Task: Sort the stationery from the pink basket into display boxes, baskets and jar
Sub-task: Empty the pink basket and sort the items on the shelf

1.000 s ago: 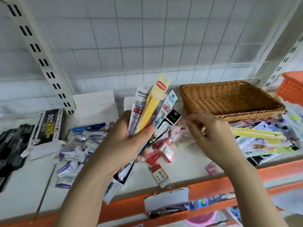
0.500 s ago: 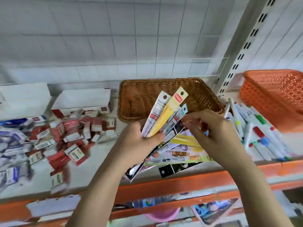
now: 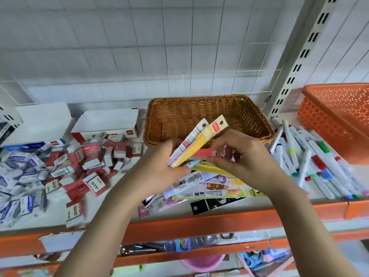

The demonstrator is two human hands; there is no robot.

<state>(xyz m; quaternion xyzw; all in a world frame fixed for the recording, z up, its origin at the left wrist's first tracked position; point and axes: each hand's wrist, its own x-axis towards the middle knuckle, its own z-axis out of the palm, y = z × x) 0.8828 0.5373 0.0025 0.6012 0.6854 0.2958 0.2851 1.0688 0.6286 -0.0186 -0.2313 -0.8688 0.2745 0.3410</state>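
My left hand (image 3: 159, 166) grips a bunch of long flat stationery packets (image 3: 201, 139), white and yellow, whose tops point over the front rim of the brown wicker basket (image 3: 251, 114). My right hand (image 3: 239, 156) pinches the same bunch from the right, at a reddish packet edge. Beneath both hands, more flat packets (image 3: 211, 188) lie spread on the shelf (image 3: 123, 204). A pink basket (image 3: 201, 262) shows partly on the level below.
Small red boxes (image 3: 89, 156) and blue-white boxes (image 3: 22, 172) are strewn at the left, with white display boxes (image 3: 107, 120) behind. Marker pens (image 3: 311, 162) lie in a heap at the right. An orange plastic basket (image 3: 339, 116) stands far right. Orange shelf rail (image 3: 199, 222) runs in front.
The view has swung right and both hands with the packets have moved in front of the wicker basket. My right hand has closed in on the bunch.
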